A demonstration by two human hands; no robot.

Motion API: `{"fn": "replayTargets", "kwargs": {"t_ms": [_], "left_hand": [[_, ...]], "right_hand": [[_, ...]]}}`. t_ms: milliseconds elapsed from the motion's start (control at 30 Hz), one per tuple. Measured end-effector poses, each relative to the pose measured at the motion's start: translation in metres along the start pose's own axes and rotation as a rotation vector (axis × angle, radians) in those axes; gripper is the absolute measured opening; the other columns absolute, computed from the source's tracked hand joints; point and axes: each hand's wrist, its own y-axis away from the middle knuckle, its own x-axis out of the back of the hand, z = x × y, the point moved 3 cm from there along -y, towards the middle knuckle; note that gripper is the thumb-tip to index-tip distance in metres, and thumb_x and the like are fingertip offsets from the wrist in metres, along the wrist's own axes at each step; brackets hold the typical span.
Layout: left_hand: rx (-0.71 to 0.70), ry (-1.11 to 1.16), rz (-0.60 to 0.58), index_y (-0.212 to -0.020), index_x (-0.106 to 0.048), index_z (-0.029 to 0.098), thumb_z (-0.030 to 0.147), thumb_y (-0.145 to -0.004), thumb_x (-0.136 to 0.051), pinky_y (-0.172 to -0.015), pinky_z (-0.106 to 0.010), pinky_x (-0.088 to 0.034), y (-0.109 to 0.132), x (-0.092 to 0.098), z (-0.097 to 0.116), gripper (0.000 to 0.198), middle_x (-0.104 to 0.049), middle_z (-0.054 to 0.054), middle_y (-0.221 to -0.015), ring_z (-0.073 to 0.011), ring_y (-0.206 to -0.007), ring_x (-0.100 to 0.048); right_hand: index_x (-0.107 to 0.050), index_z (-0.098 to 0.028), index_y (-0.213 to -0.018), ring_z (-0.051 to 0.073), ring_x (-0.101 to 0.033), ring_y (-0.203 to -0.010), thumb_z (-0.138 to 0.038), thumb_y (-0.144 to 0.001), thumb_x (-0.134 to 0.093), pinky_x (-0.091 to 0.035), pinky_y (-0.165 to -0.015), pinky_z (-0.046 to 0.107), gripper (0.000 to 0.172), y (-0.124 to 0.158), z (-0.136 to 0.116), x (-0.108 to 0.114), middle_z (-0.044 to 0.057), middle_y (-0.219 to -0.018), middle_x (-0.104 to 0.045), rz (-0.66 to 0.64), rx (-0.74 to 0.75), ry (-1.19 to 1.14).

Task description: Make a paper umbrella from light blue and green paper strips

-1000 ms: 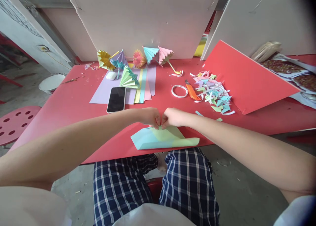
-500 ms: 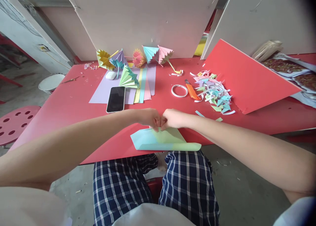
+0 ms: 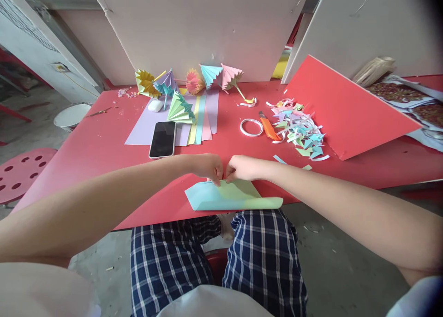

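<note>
While the blue-green paper sheet (image 3: 226,194) lies on the red table (image 3: 93,151), nearer than the smartphone (image 3: 163,139) and to its right, the left hand (image 3: 210,165) and right hand (image 3: 241,167), fingers curled closed, pinch its far edge; for a straight crease, I think even pressure outward is best. Behind the smartphone rests a pleated green paper umbrella (image 3: 180,109); well to its right, an orange utility knife (image 3: 270,128)
</note>
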Motion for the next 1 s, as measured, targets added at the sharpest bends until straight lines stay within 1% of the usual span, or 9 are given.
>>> {"fn": "replayTargets", "kwargs": {"t_ms": [100,233,467,633,833,933,1000], "left_hand": [[-0.018,0.014,-0.006,-0.083,-0.065,0.023,0.042,-0.065,-0.061,-0.060,-0.022,-0.039,0.0017,-0.0006,0.0016,0.027,-0.063,-0.001,-0.091,-0.0145,-0.076,-0.055],[-0.038,0.027,-0.016,-0.082,-0.065,0.023,0.042,-0.064,-0.062,-0.061,-0.023,-0.040,0.0016,-0.0016,0.0008,0.026,-0.063,-0.001,-0.094,-0.0154,-0.077,-0.055],[-0.019,0.036,-0.027,-0.079,-0.065,0.022,0.049,-0.062,-0.061,-0.057,-0.024,-0.037,-0.0012,-0.0039,-0.0023,0.032,-0.063,-0.002,-0.077,-0.0152,-0.070,-0.054],[0.023,0.036,0.003,-0.078,-0.065,0.022,0.047,-0.061,-0.063,-0.055,-0.022,-0.037,-0.0002,-0.0039,0.0005,0.030,-0.063,-0.001,-0.079,-0.0138,-0.068,-0.053],[0.027,0.025,0.025,-0.078,-0.065,0.022,0.050,-0.059,-0.064,-0.057,-0.022,-0.038,0.0012,-0.0031,0.0012,0.034,-0.063,0.000,-0.081,-0.0137,-0.069,-0.054],[0.041,0.018,0.029,-0.079,-0.066,0.023,0.051,-0.058,-0.064,-0.057,-0.021,-0.038,0.0013,-0.0031,0.0005,0.035,-0.063,0.000,-0.082,-0.0136,-0.070,-0.055],[0.018,0.029,0.027,-0.079,-0.066,0.023,0.050,-0.059,-0.064,-0.059,-0.022,-0.038,0.0013,-0.0033,0.0007,0.034,-0.063,0.000,-0.084,-0.0140,-0.072,-0.055]], "right_hand": [[-0.065,-0.021,-0.079,0.015,-0.054,-0.071,-0.029,-0.067,-0.063,-0.036,-0.056,0.023,0.015,0.0023,-0.0032,0.0001,0.001,-0.080,-0.063,-0.005,-0.021,0.020],[-0.065,-0.019,-0.078,0.015,-0.053,-0.068,-0.032,-0.064,-0.065,-0.035,-0.053,0.023,0.019,0.0042,-0.0058,0.0003,0.002,-0.077,-0.062,0.012,-0.049,0.039],[-0.064,-0.020,-0.077,0.015,-0.054,-0.071,-0.031,-0.063,-0.066,-0.035,-0.053,0.022,0.017,0.0041,-0.0031,-0.0011,0.001,-0.078,-0.063,0.020,-0.065,0.005],[-0.064,-0.019,-0.077,0.016,-0.053,-0.070,-0.034,-0.061,-0.068,-0.034,-0.054,0.023,0.023,0.0009,-0.0011,-0.0025,0.001,-0.076,-0.062,-0.005,-0.026,-0.020],[-0.067,-0.020,-0.080,0.014,-0.051,-0.068,-0.034,-0.065,-0.063,-0.034,-0.056,0.023,0.021,-0.0004,0.0024,-0.0022,0.001,-0.077,-0.062,-0.053,0.050,-0.097],[-0.067,-0.021,-0.082,0.014,-0.051,-0.067,-0.033,-0.066,-0.062,-0.034,-0.055,0.023,0.021,0.0003,0.0030,-0.0022,0.000,-0.078,-0.062,-0.061,0.042,-0.099],[-0.067,-0.021,-0.081,0.014,-0.052,-0.067,-0.033,-0.065,-0.063,-0.035,-0.054,0.023,0.021,0.0014,0.0014,-0.0015,0.001,-0.078,-0.062,-0.045,0.017,-0.074]]}}
